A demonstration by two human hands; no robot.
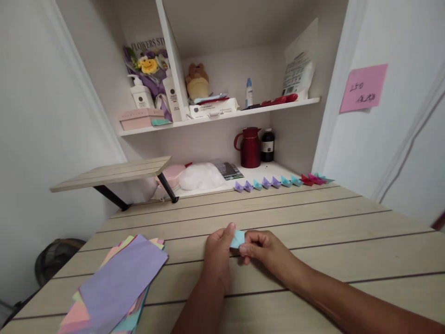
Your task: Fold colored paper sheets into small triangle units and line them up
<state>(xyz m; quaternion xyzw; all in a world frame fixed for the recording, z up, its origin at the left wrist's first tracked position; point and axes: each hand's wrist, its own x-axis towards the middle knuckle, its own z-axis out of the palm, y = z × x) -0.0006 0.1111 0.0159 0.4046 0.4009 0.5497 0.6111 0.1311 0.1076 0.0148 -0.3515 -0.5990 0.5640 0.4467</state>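
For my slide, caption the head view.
Left hand and right hand hold folded blue paper; paper boats lined up beyond.

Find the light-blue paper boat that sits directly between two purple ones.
The third paper boat from the left; the other light-blue boats stand further right, not between purple ones.

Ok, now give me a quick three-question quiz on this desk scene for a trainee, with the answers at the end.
1. True or false: the left hand and the right hand both touch the light-blue paper.
2. What colour is on top of the paper stack? A) red B) purple C) green
3. Which red thing stands next to the dark bottle?

Key:
1. True
2. B
3. The red jug
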